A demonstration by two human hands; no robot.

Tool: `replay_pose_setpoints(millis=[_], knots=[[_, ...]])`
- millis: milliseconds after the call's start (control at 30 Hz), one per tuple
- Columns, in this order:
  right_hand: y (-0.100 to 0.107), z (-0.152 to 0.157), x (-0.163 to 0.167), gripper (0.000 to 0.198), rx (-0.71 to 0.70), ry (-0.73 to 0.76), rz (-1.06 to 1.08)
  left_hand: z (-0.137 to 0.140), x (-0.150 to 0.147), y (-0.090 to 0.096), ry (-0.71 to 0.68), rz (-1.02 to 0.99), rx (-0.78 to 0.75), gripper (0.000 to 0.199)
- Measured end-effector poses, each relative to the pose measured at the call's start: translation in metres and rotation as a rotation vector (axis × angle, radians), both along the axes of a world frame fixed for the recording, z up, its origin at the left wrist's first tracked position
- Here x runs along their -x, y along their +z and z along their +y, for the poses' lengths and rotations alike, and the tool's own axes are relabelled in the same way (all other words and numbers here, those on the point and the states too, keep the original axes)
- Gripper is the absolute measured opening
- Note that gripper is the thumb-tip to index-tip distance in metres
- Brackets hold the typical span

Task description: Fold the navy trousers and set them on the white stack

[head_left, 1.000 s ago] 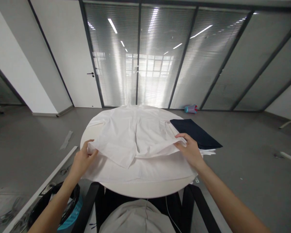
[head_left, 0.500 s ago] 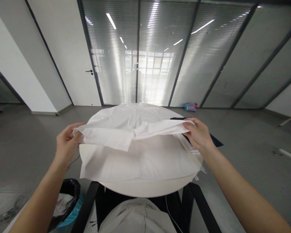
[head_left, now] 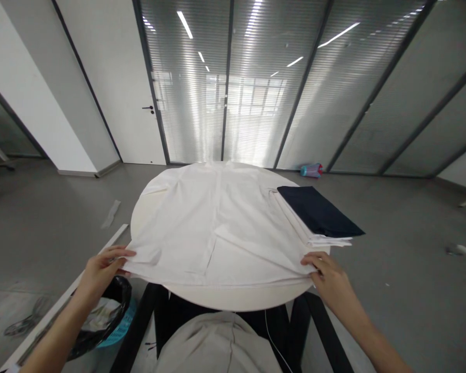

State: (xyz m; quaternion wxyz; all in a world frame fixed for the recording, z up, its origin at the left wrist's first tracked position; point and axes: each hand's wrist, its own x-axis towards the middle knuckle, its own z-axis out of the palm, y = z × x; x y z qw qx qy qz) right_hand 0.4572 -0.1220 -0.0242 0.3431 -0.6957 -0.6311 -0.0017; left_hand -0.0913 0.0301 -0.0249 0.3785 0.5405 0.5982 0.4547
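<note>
A white shirt lies spread over the round white table, its front placket running down the middle. At the shirt's lower left corner, my left hand pinches the hem between thumb and fingers. My right hand grips the lower right corner at the table's edge. Between the hands the hem lies near the table's front edge, with a slanting fold right of the placket. Beside the shirt on the right is a stack of folded white cloth, topped by a folded navy cloth that overhangs the table.
A blue basket with a black liner stands on the floor at lower left. Black chair armrests flank my lap. Farther off are a glass partition, a door and a small blue-and-red object on the floor.
Both hands have come down and toward me, bringing the raised front of the shirt down flat over the table. The navy cloth and white stack, mostly covered before, now show fully.
</note>
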Motion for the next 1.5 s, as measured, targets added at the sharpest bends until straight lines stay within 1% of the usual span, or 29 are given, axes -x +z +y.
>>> replay_pose_setpoints(millis=[67, 167, 233, 300, 333, 433, 500, 567, 667, 800, 900, 933, 1000, 1067, 1133, 1200, 1233, 1300, 1400, 1500], knots=[[-0.005, -0.005, -0.001, 0.027, 0.042, -0.001, -0.104, -0.005, 0.004, -0.007, -0.029, 0.181, -0.111, 0.036], [0.0, -0.005, 0.004, 0.029, 0.116, -0.028, -0.258, -0.005, 0.007, -0.01, -0.06, 0.565, -0.409, 0.029], [0.008, -0.002, 0.014, 0.031, 0.153, -0.018, -0.327, -0.003, 0.006, -0.007, -0.093, 0.792, -0.579, 0.029], [0.016, 0.003, 0.029, 0.032, 0.187, 0.037, -0.335, 0.0, 0.0, 0.0, -0.183, 0.926, -0.677, 0.029], [0.02, 0.007, 0.038, 0.032, 0.207, 0.084, -0.319, 0.001, -0.005, 0.004, -0.253, 0.962, -0.705, 0.03], [0.032, 0.023, 0.067, 0.039, 0.28, 0.217, -0.236, 0.001, -0.026, 0.019, -0.493, 0.983, -0.734, 0.037], [0.038, 0.038, 0.085, 0.045, 0.326, 0.237, -0.149, -0.003, -0.042, 0.028, -0.63, 0.963, -0.739, 0.043], [0.043, 0.054, 0.101, 0.047, 0.361, 0.238, -0.039, -0.007, -0.06, 0.036, -0.73, 0.937, -0.753, 0.045], [0.044, 0.077, 0.116, 0.056, 0.353, 0.253, 0.123, -0.01, -0.084, 0.043, -0.794, 0.943, -0.771, 0.04], [0.039, 0.097, 0.123, 0.068, 0.308, 0.269, 0.35, -0.01, -0.107, 0.045, -0.852, 1.017, -0.761, 0.021], [0.036, 0.104, 0.121, 0.077, 0.269, 0.286, 0.573, -0.011, -0.115, 0.044, -0.891, 1.019, -0.735, 0.008], [0.036, 0.105, 0.121, 0.079, 0.26, 0.289, 0.622, -0.012, -0.116, 0.044, -0.897, 1.013, -0.723, 0.006], [0.038, 0.103, 0.121, 0.08, 0.273, 0.308, 0.658, -0.015, -0.117, 0.044, -0.906, 0.997, -0.707, 0.01], [0.04, 0.099, 0.125, 0.07, 0.315, 0.35, 0.622, -0.017, -0.118, 0.044, -0.907, 0.98, -0.717, 0.011], [0.043, 0.094, 0.13, 0.046, 0.337, 0.39, 0.528, -0.018, -0.12, 0.043, -0.903, 0.972, -0.758, 0.009], [0.047, 0.09, 0.137, 0.023, 0.313, 0.419, 0.407, -0.019, -0.124, 0.042, -0.88, 0.979, -0.814, 0.019], [0.049, 0.087, 0.14, 0.018, 0.287, 0.426, 0.35, -0.021, -0.126, 0.04, -0.865, 0.984, -0.843, 0.023], [0.053, 0.082, 0.145, 0.017, 0.227, 0.425, 0.246, -0.024, -0.132, 0.038, -0.834, 0.988, -0.897, 0.028], [0.059, 0.073, 0.148, 0.022, 0.147, 0.397, 0.109, -0.033, -0.143, 0.031, -0.803, 0.969, -0.942, 0.024], [0.057, 0.061, 0.15, 0.023, 0.087, 0.439, -0.069, -0.042, -0.152, 0.022, -0.782, 0.976, -0.952, 0.022]])
